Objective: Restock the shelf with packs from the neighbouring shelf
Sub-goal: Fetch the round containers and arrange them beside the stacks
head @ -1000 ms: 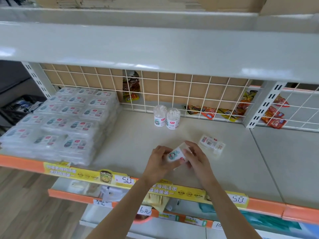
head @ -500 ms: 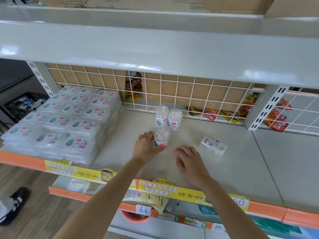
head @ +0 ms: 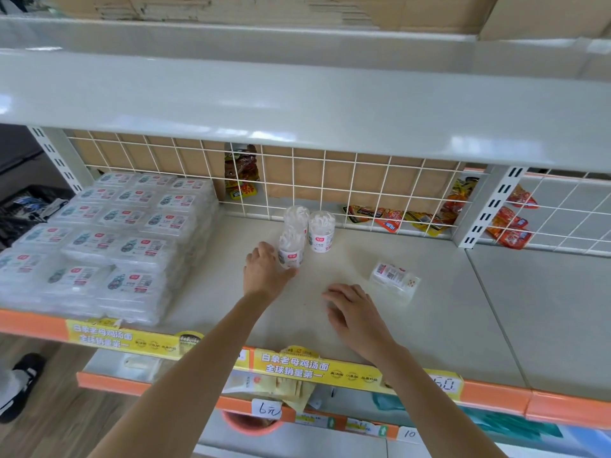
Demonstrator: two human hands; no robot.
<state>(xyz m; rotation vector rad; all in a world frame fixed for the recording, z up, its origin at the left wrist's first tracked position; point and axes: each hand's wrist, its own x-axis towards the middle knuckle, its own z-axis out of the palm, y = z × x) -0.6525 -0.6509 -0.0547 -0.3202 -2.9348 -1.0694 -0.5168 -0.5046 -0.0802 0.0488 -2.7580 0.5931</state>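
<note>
- Painted metal shelf [head: 413,312], smooth, pale grey, faintly glossy.
- On the shelf, clear glossy plastic jar [head: 291,249] with a paper label.
- Left of the jar, stacked packs [head: 109,246] in clear, shiny plastic wrap.
- Behind the jar, white-coated wire grid [head: 357,193] before matt brown cardboard.
- Along the shelf's front edge, glossy yellow printed strip [head: 297,365].
</note>
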